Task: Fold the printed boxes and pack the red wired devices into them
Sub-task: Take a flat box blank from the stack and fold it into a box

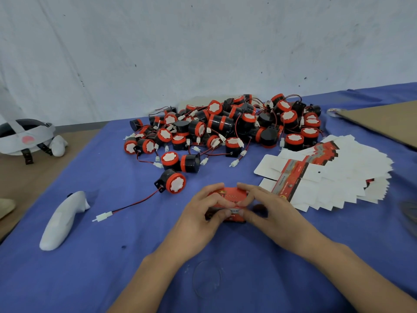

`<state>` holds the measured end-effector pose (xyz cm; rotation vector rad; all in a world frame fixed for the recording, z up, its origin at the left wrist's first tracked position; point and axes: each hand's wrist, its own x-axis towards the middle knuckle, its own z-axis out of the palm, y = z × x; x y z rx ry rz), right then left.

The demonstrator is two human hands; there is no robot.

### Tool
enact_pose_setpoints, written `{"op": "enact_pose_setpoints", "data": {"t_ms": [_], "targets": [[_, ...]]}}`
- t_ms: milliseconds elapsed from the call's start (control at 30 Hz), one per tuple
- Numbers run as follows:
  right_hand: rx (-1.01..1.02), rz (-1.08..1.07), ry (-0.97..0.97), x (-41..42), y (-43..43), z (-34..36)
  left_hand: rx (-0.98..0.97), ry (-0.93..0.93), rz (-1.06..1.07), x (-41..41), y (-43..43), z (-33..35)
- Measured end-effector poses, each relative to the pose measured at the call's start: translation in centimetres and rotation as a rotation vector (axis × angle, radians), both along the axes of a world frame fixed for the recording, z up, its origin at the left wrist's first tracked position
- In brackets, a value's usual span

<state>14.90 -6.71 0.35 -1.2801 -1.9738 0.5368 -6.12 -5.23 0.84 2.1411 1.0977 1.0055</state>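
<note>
Right now the left hand (201, 214) and right hand (269, 207) are gripping a red printed box (230, 194) at the near middle of the blue bench (108, 263), fingers (248, 188) curling round its ends. One red wired device (174, 183) is lying just left of it, the device pile (225, 127) is sitting farther back, and flat boxes (334, 177) are fanning out at right.

Red printed box (229, 201); black-and-red devices (225, 125) (white faces); blue cloth (112, 256); white flat boxes (349, 172).
</note>
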Motion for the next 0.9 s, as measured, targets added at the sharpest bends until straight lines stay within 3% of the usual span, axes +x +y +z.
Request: {"op": "enact_pose_setpoints", "data": {"t_ms": [100,267,367,500,633,733,900], "targets": [[-0.105,-0.023,0.268,-0.4,0.0,0.9,-0.007,-0.088,0.083,0.5,-0.3,0.8],[-0.140,-0.003,0.785,-3.4,-0.4,3.0,-0.079,-0.554,0.151,3.6,-1.0,4.0],[-0.202,0.011,0.953,-5.5,-0.7,3.7,-0.194,-0.726,0.180,5.3,-1.3,4.8],[-0.128,-0.015,1.038,-5.1,-0.7,5.5,-0.195,-0.837,0.240,6.6,-1.1,6.5],[-0.007,-0.082,1.019,-3.6,-2.4,6.5,-0.221,-0.852,0.237,8.9,-2.8,6.9],[0.016,-0.211,1.026,-2.1,-4.8,6.8,-0.277,-0.756,0.132,9.9,-4.8,6.8],[0.165,-0.420,1.095,2.7,-10.7,9.9,-0.494,-0.475,-0.325,10.9,-7.7,10.5]]}}
